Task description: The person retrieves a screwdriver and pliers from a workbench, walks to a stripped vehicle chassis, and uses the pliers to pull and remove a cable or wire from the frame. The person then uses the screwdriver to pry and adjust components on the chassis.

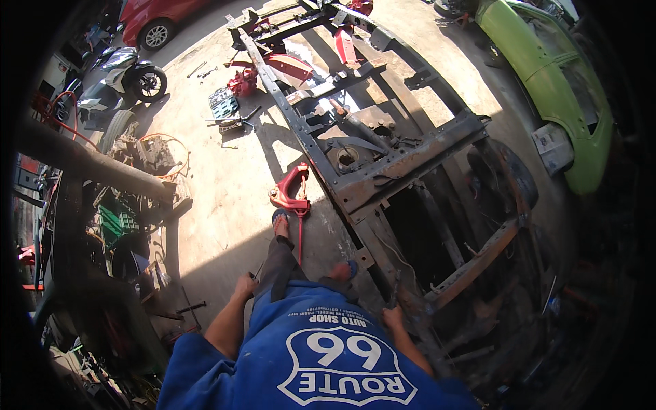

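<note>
My left hand (244, 285) hangs by my left thigh, its fingers closed round something small and dark that I cannot make out. On the other side, my right hand (393, 318) is closed at the lower end of a slim grey metal tool (395, 290), beside the frame's near left corner; its exact kind is unclear. In front of me stretches a bare, dark vehicle chassis frame (403, 162), rusty in places. Near my forward foot lies a red forked metal part (290, 195) with a thin red rod (301, 239) running back toward me.
An open teal socket-set case (223, 104) and loose tools lie left of the frame, near a red rounded part (242, 82). A motorcycle (119, 85), red car (160, 24) and green car body (557, 75) stand around. A thick rusty tube (102, 164) juts in from the left.
</note>
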A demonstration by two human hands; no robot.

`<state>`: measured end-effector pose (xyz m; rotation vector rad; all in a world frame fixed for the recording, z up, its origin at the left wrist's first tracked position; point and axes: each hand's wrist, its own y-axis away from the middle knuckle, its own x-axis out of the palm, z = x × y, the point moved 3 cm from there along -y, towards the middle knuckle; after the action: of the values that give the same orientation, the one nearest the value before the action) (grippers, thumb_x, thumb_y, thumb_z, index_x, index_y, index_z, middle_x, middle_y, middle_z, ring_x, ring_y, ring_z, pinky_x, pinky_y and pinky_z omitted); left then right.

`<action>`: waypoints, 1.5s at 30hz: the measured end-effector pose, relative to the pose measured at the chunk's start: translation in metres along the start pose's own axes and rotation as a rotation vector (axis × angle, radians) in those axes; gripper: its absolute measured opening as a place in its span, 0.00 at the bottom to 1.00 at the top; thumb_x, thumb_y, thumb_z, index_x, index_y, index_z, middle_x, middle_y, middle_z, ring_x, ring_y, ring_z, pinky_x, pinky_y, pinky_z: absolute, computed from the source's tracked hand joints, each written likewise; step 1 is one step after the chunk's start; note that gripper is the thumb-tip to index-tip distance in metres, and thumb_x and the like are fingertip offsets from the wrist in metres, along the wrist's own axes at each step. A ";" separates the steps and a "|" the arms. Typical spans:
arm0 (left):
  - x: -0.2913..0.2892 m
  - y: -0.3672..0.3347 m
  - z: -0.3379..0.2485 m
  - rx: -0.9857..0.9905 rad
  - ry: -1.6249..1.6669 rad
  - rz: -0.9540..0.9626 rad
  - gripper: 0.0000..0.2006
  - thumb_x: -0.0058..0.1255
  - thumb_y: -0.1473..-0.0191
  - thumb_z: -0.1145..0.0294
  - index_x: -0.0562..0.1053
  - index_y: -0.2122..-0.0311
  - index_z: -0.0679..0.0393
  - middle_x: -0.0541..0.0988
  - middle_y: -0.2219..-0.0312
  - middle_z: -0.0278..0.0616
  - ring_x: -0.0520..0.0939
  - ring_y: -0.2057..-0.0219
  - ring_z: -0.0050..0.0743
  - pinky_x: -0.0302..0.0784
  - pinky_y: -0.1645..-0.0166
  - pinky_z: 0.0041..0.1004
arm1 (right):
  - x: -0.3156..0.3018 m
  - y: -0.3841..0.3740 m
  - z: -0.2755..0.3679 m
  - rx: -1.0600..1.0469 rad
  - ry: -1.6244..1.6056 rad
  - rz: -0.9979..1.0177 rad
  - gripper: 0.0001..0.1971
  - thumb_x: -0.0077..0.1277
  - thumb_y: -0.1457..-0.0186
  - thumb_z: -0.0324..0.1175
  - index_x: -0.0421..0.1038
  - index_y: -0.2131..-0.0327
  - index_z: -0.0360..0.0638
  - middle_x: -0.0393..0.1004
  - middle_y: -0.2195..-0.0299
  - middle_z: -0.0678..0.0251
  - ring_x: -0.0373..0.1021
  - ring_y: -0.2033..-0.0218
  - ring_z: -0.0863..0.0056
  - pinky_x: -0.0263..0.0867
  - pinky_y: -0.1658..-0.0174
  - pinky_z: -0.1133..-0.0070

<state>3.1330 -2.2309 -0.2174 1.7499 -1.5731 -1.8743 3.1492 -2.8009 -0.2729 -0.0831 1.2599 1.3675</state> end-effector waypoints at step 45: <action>-0.166 -0.214 -0.014 -0.229 0.333 0.315 0.17 0.49 0.36 0.60 0.70 0.52 0.64 0.80 0.73 0.46 0.83 0.77 0.37 0.77 0.76 0.34 | 0.007 -0.125 0.366 -0.189 0.309 -0.216 0.41 0.69 0.56 0.44 0.61 0.42 0.36 0.65 0.44 0.48 0.61 0.41 0.47 0.60 0.39 0.61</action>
<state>3.3091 -2.0289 -0.2614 1.5170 -1.3554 -1.4629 3.4617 -2.5845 -0.2027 -0.5645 1.3281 1.3139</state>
